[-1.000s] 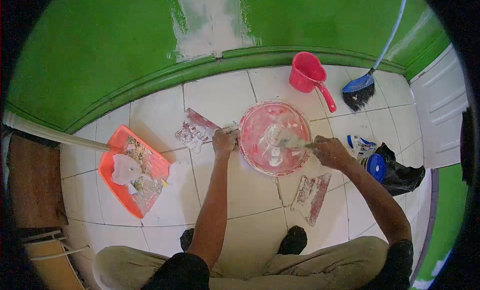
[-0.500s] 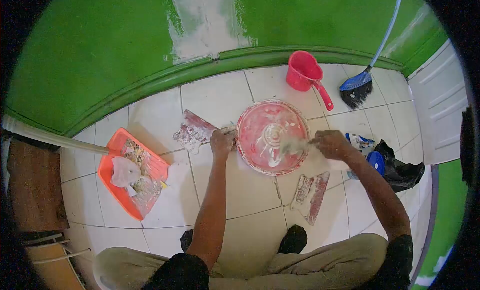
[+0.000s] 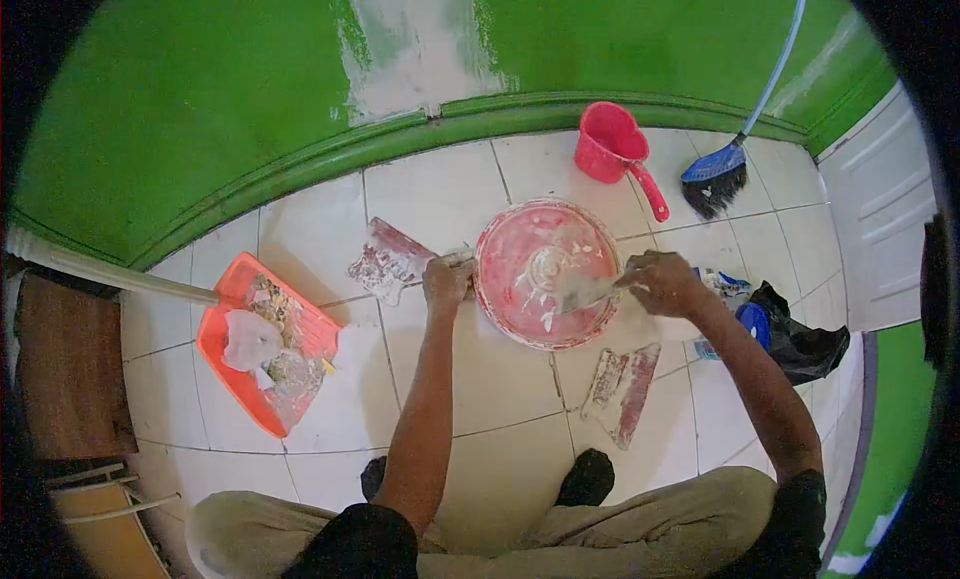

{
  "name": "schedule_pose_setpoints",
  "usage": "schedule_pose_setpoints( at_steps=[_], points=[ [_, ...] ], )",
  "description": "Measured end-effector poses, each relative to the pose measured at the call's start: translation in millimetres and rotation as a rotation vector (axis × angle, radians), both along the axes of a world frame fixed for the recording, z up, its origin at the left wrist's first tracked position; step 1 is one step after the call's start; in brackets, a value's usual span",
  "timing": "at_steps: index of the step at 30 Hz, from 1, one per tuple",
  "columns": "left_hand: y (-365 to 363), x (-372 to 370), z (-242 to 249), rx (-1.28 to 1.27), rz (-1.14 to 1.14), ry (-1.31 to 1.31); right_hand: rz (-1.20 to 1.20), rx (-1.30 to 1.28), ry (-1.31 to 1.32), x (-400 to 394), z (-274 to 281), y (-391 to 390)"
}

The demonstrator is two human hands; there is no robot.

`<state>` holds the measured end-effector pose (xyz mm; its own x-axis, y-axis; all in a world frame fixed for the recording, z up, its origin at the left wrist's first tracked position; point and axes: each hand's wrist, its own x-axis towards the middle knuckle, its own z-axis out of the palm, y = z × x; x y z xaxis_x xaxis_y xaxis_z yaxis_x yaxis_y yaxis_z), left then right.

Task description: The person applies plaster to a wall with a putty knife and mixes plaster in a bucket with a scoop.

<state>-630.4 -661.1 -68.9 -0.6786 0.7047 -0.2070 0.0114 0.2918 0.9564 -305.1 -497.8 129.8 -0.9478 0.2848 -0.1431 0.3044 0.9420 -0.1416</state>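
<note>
A round red lid-like pan (image 3: 530, 244), smeared with white paste, lies on the tiles in front of me. At its left edge my left hand (image 3: 448, 281) is closed on the rim. My right hand (image 3: 662, 283) grips a small putty knife (image 3: 588, 295) by its handle, with the blade over the pan's right half. Left of my left hand lies a paste-covered scraper (image 3: 388, 260). A second coated scraper (image 3: 622, 394) rests below the pan, to the right.
A pink dipper (image 3: 610, 144) and a blue broom (image 3: 715, 177) are near the green wall. An orange dustpan (image 3: 240, 374) with debris lies left. A black bag (image 3: 805, 334) sits right, and a wooden piece (image 3: 70, 364) far left.
The putty knife, blurred before, shows more clearly over the pan, and my right hand has shifted slightly. My left hand stays at the rim.
</note>
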Motion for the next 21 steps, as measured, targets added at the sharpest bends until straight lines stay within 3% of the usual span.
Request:
schedule_pose_setpoints(
  at_steps=[1,3,6,8,10,12,13,18,21],
  points=[
    [1.8,-0.3,-4.4,-0.030,0.006,-0.051,0.078,-0.039,0.103,-0.7,-10.6,-4.9],
    [1.7,0.0,-10.1,-0.032,0.021,-0.006,0.083,-0.044,0.033,-3.3,-20.8,-11.4],
    [-2.7,9.4,21.7,-0.053,0.028,-0.019,0.138,0.009,0.044,5.8,-31.1,12.5],
    [-4.1,11.3,30.8,-0.076,0.031,-0.075,-0.034,0.090,0.003,8.2,-12.5,27.0],
    [-3.5,10.3,23.5,-0.001,0.029,0.004,-0.029,0.085,0.046,9.6,-4.9,30.3],
    [-3.1,9.3,16.8,0.003,0.033,-0.072,-0.180,0.010,0.018,10.9,-7.5,21.0],
    [-3.0,8.7,14.8,0.007,0.035,-0.145,-0.127,0.080,-0.101,11.0,-10.4,13.4],
    [1.8,3.9,6.6,-0.057,0.037,0.032,-0.106,-0.052,-0.044,36.3,-29.9,-2.9],
    [-0.2,4.6,3.9,-0.019,0.030,-0.040,-0.231,-0.182,-0.003,37.7,-28.0,-3.1]
  ],
)
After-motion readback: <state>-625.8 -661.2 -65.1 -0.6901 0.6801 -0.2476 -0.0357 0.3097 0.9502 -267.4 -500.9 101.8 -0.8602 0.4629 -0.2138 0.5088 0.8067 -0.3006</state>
